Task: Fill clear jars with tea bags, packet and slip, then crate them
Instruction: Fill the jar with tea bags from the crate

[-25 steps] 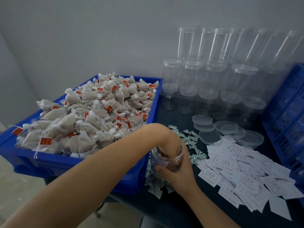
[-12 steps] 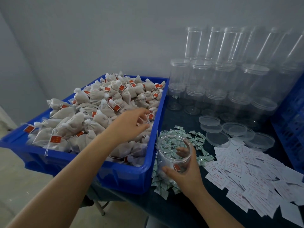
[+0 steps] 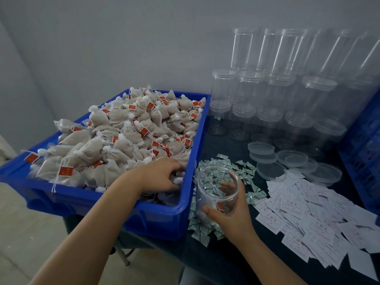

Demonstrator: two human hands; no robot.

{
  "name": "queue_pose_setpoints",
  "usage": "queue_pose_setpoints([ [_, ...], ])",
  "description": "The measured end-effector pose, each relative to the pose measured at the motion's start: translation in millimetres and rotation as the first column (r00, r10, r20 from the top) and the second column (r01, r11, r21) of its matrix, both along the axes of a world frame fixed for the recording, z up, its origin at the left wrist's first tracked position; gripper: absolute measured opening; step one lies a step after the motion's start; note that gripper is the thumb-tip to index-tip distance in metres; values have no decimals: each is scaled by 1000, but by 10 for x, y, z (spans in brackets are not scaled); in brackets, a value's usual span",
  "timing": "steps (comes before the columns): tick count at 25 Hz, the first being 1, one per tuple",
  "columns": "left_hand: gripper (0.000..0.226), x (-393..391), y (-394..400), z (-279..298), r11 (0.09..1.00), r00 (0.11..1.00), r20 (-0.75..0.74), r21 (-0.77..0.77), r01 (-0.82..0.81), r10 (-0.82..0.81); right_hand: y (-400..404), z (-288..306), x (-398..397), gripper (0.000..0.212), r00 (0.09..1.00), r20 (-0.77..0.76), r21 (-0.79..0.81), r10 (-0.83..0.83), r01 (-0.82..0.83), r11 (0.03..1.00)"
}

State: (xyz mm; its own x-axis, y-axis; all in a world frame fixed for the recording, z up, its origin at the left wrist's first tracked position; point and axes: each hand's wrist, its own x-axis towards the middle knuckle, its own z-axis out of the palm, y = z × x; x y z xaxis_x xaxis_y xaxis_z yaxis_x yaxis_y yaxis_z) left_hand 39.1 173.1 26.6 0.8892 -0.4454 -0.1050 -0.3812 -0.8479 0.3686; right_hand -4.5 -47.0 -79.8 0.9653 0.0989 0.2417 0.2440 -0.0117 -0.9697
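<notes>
A blue bin on the left is heaped with beige tea bags carrying red tags. My left hand reaches into the bin's near right corner, fingers curled down among the bags; whether it grips one is hidden. Just right of the bin, my right hand holds an open clear jar with a tea bag or two at its bottom. The jar stands over a scatter of small green-and-white packets. White paper slips with red print lie spread to the right.
Empty clear jars are stacked in rows at the back right, with loose clear lids in front of them. A blue crate stands at the right edge. The table surface is dark; a grey wall is behind.
My left hand came out of the jar, went to the bin, and now digs lower into its near right corner. My right hand has kept its hold on the jar.
</notes>
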Motion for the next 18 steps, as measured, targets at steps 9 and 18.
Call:
queue_pose_setpoints([
  [9, 7, -1, -2, 22, 992, 974, 191, -43, -115, 121, 0, 9, -9, 94, 1000, 8, -2, 1, -1, 1000],
  [18, 7, -141, -91, 385, 885, 892, 281, -409, -223, 354, 0, 34, -11, 93, 1000, 8, 11, 24, -25, 1000],
])
